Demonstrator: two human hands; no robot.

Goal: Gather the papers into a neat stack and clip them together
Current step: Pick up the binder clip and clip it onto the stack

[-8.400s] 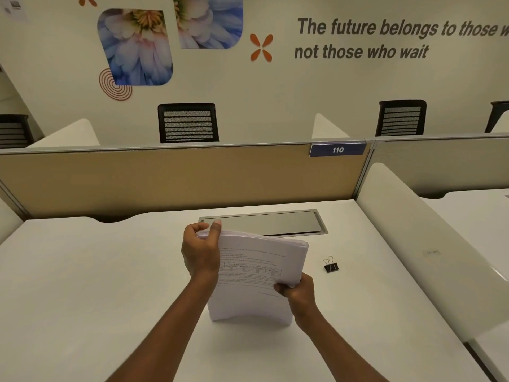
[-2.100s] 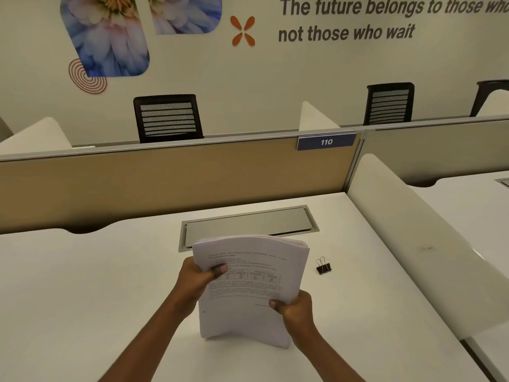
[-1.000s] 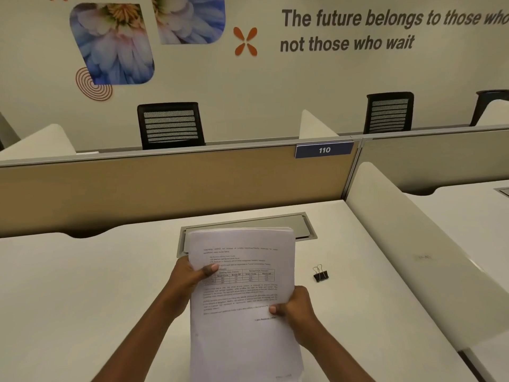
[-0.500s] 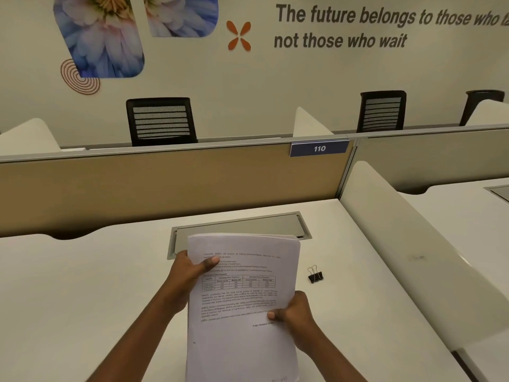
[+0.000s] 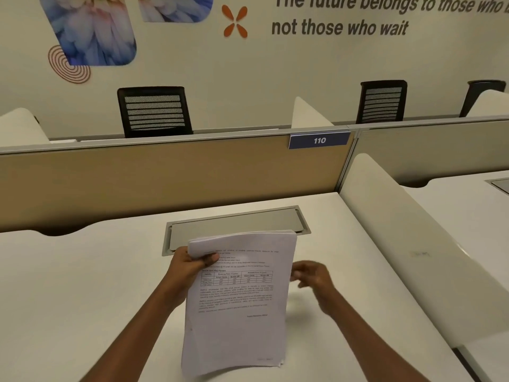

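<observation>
A stack of white printed papers [image 5: 239,304] stands almost upright over the white desk [image 5: 82,285], with its lower edge near the desk's front. My left hand [image 5: 190,268] pinches the stack's upper left corner, thumb on the front page. My right hand [image 5: 314,277] is off the papers, just right of the stack and low over the desk. It is blurred, with the fingers curled toward the stack. The black binder clip is hidden; my right hand covers the spot where it lay. Whether the hand holds it does not show.
A grey metal cable hatch [image 5: 237,224] is set into the desk behind the papers. A tan partition [image 5: 165,177] closes the back, and a white side divider [image 5: 399,244] runs along the right. Black chairs [image 5: 154,111] stand beyond the partition.
My right hand has let go of the stack's lower right side and moved right, over the binder clip. My left hand alone keeps hold of the papers.
</observation>
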